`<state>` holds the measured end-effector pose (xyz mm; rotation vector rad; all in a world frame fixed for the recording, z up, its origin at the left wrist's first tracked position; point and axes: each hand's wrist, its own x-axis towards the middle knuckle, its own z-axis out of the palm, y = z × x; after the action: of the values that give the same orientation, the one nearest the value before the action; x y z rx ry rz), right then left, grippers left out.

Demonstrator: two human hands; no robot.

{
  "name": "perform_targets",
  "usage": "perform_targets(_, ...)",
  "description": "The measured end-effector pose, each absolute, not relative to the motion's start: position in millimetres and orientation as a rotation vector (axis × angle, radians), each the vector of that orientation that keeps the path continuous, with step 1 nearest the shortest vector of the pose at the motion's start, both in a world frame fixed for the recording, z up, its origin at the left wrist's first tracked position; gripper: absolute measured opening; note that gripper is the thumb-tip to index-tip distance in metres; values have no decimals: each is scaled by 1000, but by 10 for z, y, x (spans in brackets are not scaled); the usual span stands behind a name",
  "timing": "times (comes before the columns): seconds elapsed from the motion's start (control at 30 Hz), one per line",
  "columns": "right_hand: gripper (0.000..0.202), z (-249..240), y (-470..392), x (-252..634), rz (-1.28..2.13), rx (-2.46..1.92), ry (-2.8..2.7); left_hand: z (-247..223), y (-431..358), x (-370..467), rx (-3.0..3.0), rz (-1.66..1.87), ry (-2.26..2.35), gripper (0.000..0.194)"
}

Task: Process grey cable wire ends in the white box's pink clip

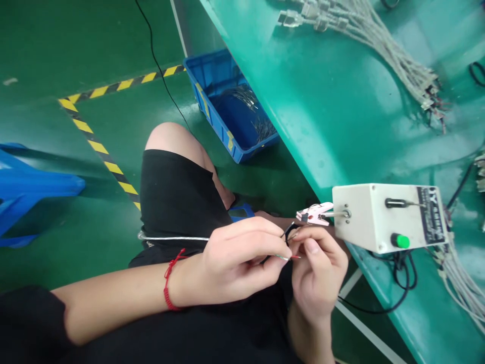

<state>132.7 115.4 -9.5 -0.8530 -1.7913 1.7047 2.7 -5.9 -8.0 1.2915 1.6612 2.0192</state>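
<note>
My left hand (pixel 242 255), with a red string bracelet (pixel 169 283) at its wrist, is closed on a thin pale cable (pixel 174 238) that trails left across the dark shorts. Past its fingertips stick out fine wires, among them a red wire (pixel 296 257) and a dark one (pixel 288 228). My right hand (pixel 318 268) meets it there, thumb and forefinger pinched on a dark wire end, partly hidden by the fingers. Just above the hands is a pink clip (pixel 315 214), fixed on a rod to a white box-shaped machine (pixel 390 217) with a green button (pixel 402 241).
The machine stands at the edge of a green table (pixel 322 101). A bundle of grey cables (pixel 379 45) lies at the back, another bundle (pixel 460 283) at the right. Below the edge sits a blue bin (pixel 212 111) with cables inside. A blue stool (pixel 34 192) is at left.
</note>
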Motion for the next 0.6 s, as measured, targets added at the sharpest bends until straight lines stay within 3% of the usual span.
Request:
perform_targets(0.3,8,-157,1102,1290,1798,-770,-1738,-95,-14,4,1238,2039,1676,19)
perform_targets(0.43,17,-233,1102,1191,1885,-1005,-1442,-160,17,28,1028,2050,1658,19)
perform_targets(0.6,43,-313,1132,1085,2026,-960,-1115,-225,77,59,774,2080,1571,15)
